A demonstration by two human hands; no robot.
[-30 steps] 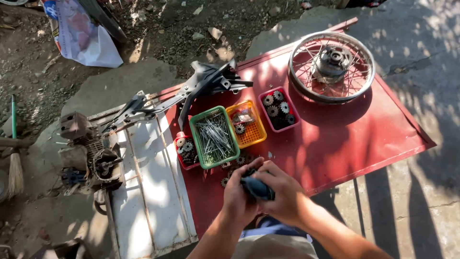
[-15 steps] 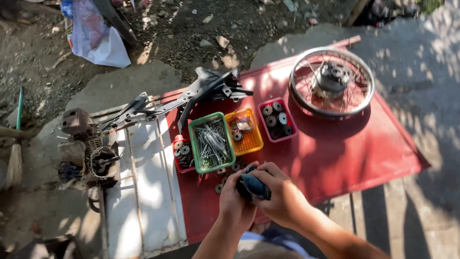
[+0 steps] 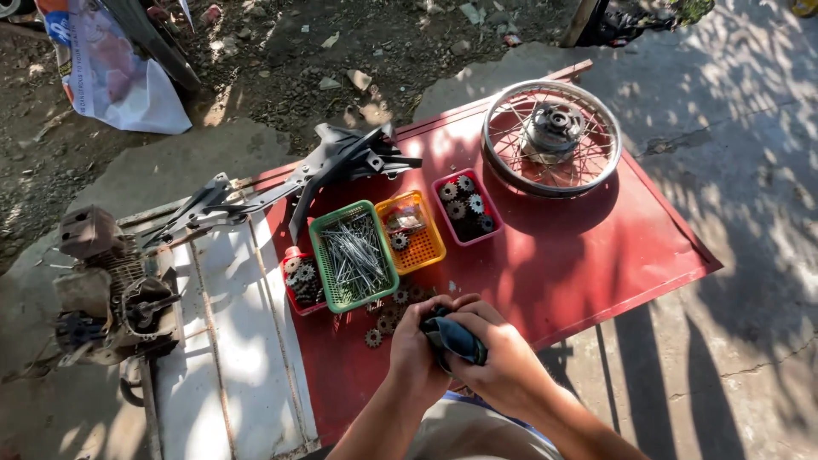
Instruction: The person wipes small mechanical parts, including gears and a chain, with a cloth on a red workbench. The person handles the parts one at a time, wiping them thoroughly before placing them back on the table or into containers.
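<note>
Both hands meet over the near edge of the red sheet-metal panel (image 3: 596,255): the left hand (image 3: 415,349) and the right hand (image 3: 503,362) are pressed together, fingers curled tight around a crumpled dark blue cloth (image 3: 456,336) held between them. Small loose steel gears (image 3: 388,315) lie on the panel just beyond the knuckles. Farther out stand a green plastic basket of thin metal spokes (image 3: 354,255), an orange basket (image 3: 411,230) and a spoked wheel rim (image 3: 552,136).
</note>
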